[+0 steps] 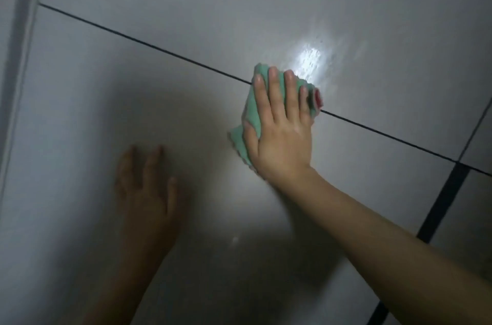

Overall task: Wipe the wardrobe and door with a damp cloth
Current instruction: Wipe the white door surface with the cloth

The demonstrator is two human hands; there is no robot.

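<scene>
A bare right forearm reaches in from the lower right. The left hand [145, 186], in shadow, lies flat with fingers spread on a glossy white wardrobe panel [80, 111]. Beyond it, the right hand [279, 127] presses a green cloth [251, 111] flat against the panel, fingers straight, over a thin dark seam [149, 44]. A wet sheen [310, 58] glints just above

I count two of my bare hands, the left hand [145, 186] and the right hand [279, 133], and one crumpled mint-green cloth with a pink edge [251, 109]. Glossy pale grey panels [159, 101] number at least four. They are divided by two dark seams [149, 44], one long and one shorter crossing it.
</scene>
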